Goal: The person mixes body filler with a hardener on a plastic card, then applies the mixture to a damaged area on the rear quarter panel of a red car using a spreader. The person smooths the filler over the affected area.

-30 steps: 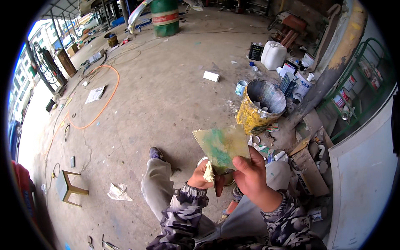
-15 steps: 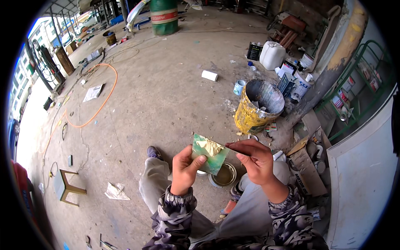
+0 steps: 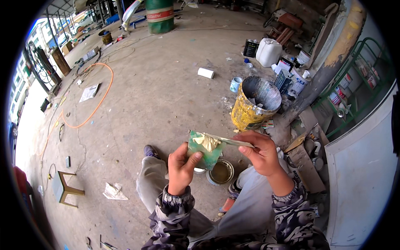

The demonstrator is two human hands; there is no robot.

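Just below the centre of the frame I have my left hand closed on a green board, thumb pressed on its lower face and fingers curled behind it. The board stands tilted, with a lump of pale yellowish putty on its upper part. My right hand, a little right of centre, is pinched shut on a thin flat scraper blade; the blade lies nearly level, its far end resting on the putty. Both hands are clamped on their tools, no fingers spread.

Directly under the board, on the concrete floor, sits a small open tin with a dull olive paste inside; a second, smaller tin shows only as a rim behind my left hand. Above the hands, right of centre, stands a large yellow-stained bucket, open at the top. A white jerrycan sits in the upper right, a green drum at the top centre, an orange hose loops at the left, and a small wooden stool stands in the lower left.
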